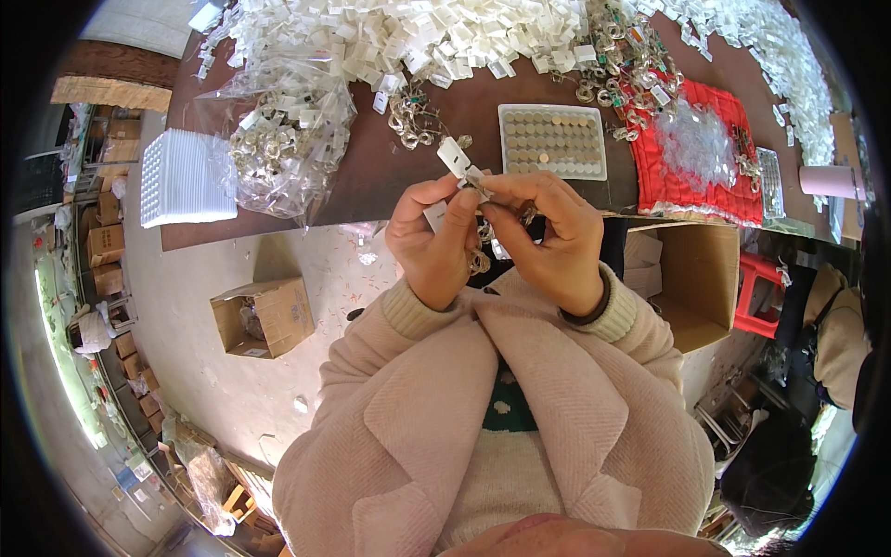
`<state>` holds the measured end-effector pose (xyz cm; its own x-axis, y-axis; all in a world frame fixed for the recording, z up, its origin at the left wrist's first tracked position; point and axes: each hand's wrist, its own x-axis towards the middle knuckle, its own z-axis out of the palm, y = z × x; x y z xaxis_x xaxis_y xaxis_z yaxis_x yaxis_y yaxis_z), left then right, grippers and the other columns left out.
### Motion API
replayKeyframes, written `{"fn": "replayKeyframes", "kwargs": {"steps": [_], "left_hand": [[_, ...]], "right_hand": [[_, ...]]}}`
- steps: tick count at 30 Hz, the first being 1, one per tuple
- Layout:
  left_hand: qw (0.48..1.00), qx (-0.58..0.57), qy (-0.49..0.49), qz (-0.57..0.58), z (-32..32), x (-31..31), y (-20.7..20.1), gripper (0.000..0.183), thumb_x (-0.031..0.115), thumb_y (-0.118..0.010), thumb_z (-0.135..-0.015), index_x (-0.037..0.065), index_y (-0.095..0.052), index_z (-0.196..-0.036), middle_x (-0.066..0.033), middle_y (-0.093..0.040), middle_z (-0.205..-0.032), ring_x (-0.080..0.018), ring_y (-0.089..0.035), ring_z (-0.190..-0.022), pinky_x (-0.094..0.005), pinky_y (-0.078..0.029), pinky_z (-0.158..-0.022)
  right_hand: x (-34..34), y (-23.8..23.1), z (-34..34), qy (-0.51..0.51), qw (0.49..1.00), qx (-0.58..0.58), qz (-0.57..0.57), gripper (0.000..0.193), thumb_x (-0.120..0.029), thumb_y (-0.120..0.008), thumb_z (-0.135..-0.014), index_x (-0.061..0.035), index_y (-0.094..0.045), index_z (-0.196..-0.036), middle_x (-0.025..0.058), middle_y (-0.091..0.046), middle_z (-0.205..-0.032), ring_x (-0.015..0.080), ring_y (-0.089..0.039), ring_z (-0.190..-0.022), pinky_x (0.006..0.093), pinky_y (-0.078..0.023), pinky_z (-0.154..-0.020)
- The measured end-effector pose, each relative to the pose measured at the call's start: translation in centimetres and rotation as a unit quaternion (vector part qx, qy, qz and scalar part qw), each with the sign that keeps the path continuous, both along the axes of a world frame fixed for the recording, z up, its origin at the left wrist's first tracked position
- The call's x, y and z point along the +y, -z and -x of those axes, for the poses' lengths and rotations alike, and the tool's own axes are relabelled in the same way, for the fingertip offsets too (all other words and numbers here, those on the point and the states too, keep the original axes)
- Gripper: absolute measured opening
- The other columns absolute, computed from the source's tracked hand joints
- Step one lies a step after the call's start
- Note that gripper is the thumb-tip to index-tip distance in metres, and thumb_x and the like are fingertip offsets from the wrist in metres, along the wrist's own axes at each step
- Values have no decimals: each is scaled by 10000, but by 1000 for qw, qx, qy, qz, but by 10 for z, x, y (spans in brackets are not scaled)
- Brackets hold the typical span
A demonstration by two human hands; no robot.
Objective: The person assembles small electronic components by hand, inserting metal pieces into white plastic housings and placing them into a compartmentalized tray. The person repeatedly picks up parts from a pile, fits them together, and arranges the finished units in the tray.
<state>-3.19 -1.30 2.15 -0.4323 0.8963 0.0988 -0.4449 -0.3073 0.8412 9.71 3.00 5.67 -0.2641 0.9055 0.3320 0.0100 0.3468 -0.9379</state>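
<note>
My left hand [434, 232] is closed on a small white plastic case [454, 158] with its lid part standing up, held just above the table's near edge. The thumb and fingers of my right hand [552, 232] pinch at the lower end of the same case; the fingertips partly hide what lies between them. A coil of thin wire [479, 262] hangs below, between the two hands. Beyond my right hand, a white tray [601, 173] holds rows of coin-shaped button cells [548, 139] on the brown table [380, 176].
White plastic pieces [418, 37] are heaped across the back. A clear bag [288, 139] of wired cases and stacked white trays [181, 181] stand left. Right lie tangled wire coils [617, 56] and a red cloth [664, 176] bearing clear plastic pieces. Cardboard boxes [278, 316] and a red stool [759, 295] stand below.
</note>
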Motion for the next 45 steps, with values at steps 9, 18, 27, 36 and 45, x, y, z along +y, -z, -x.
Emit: {"fn": "replayKeyframes", "kwargs": {"steps": [9,18,27,36,45], "left_hand": [[982,173,-70,-19,-2,-2,3,182,-29,-683,-919,-20,-618,-1088,-127,-725,-991,-45,-575,-691,-192,-481,-588],[999,-45,20,-15,1,0,4,156,4,-648,-954,16,-595,-1101,-96,-704,-933,-42,-524,-623,-185,-429,-540],[991,-78,49,94,-3,9,19,144,24,-642,-963,35,-604,-1101,-116,-714,-978,-35,-482,-583,-179,-378,-506],[986,-96,87,101,4,11,34,146,17,-610,-977,31,-609,-1122,-157,-726,-1028,-20,-418,-528,-177,-310,-460],[983,-86,122,103,-2,14,31,142,15,-603,-980,15,-600,-1123,-189,-724,-1048,-18,-403,-497,-174,-312,-444]], "right_hand": [[0,-5,-2,9,1000,22,11,240,100,-684,-814,0,-656,-1031,58,-666,-903,100,-624,-790,244,-500,-706],[10,6,2,-69,980,132,133,221,74,-715,-813,-19,-677,-1010,37,-675,-863,85,-622,-799,240,-492,-715],[10,18,-19,5,991,-107,-86,296,18,-751,-797,-54,-727,-1084,123,-693,-969,259,-680,-853,318,-546,-729],[49,41,-88,215,939,-249,-95,180,46,-708,-844,-34,-737,-1003,119,-705,-909,239,-684,-788,316,-538,-687],[57,68,-89,195,933,-282,-109,193,5,-733,-820,-76,-749,-994,109,-681,-914,263,-667,-770,334,-531,-674]]}}
